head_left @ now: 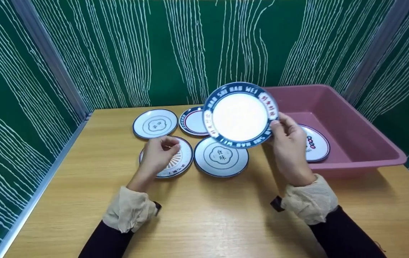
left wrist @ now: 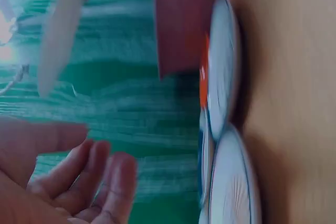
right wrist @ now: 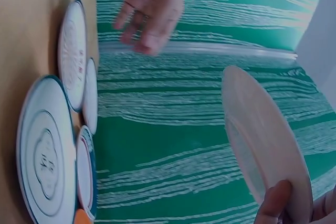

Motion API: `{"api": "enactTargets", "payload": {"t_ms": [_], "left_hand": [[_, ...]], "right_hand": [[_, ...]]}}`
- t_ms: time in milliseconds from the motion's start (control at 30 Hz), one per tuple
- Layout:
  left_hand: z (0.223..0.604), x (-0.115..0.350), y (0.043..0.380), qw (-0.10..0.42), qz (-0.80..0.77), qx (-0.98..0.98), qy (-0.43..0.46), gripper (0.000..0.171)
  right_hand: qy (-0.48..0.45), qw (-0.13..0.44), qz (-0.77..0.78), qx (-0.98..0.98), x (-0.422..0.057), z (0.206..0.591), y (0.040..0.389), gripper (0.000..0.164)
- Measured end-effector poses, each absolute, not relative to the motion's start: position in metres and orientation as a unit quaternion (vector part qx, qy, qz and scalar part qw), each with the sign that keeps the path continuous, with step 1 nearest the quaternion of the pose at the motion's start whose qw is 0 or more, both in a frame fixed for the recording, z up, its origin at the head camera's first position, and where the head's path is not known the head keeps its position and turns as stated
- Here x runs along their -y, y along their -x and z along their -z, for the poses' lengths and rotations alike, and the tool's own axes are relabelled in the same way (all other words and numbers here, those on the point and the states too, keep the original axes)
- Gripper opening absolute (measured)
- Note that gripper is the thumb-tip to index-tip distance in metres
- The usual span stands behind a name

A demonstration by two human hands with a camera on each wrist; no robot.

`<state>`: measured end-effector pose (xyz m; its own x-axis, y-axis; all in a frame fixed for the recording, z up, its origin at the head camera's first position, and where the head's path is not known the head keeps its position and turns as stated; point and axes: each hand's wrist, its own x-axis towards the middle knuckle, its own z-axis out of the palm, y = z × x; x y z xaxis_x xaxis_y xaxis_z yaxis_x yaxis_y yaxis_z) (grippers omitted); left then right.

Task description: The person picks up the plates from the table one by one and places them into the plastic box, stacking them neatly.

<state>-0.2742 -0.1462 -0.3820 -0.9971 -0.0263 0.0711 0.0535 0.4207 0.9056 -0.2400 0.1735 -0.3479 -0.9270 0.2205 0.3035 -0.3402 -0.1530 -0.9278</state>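
Observation:
My right hand [head_left: 292,150] pinches the right edge of a round white plate [head_left: 240,116] with a dark blue lettered rim, raised and tilted above the table. In the right wrist view its thumb [right wrist: 275,200] presses against the pale plate. Loosely bent and holding nothing, my left hand [head_left: 159,156] hovers over a plate with an orange ray pattern [head_left: 186,154] and hides part of it. Beside that lies a plate with a flower-shaped outline [head_left: 222,157]. Behind stand a similar plate [head_left: 155,123] and a blue-rimmed plate [head_left: 191,122], partly covered by the raised one.
A pink plastic tub [head_left: 369,139] stands on the right of the wooden table [head_left: 204,218], with a white plate [head_left: 317,143] inside. An orange-red thing [left wrist: 203,72] shows behind the plates in the left wrist view. Green walls with white lines [head_left: 118,53] enclose the table.

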Motion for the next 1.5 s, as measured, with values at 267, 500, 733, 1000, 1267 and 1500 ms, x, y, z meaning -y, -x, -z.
{"api": "enactTargets", "payload": {"t_ms": [267,500,733,1000,1267,1500], "left_hand": [[0.395,0.179,0.291,0.046,0.404,0.914,-0.006,0.013],[0.401,0.191,0.296,0.021,0.327,0.945,-0.011,0.020],[0.407,0.203,0.302,-0.007,0.271,0.962,-0.032,0.033],[0.413,0.216,0.306,0.025,0.252,0.965,-0.071,0.032],[0.421,0.226,0.309,0.001,0.283,0.956,-0.079,0.030],[0.421,0.232,0.310,-0.034,0.293,0.952,-0.080,0.042]], "right_hand": [[-0.033,0.187,-0.780,0.597,-0.196,0.341,0.239,0.041],[-0.015,0.212,-0.779,0.590,-0.209,0.337,0.243,0.039],[0.006,0.228,-0.803,0.551,-0.222,0.335,0.249,0.036],[0.036,0.237,-0.823,0.514,-0.250,0.331,0.254,0.031],[0.078,0.216,-0.842,0.488,-0.288,0.329,0.254,0.041],[0.114,0.193,-0.849,0.479,-0.312,0.330,0.255,0.047]]}}
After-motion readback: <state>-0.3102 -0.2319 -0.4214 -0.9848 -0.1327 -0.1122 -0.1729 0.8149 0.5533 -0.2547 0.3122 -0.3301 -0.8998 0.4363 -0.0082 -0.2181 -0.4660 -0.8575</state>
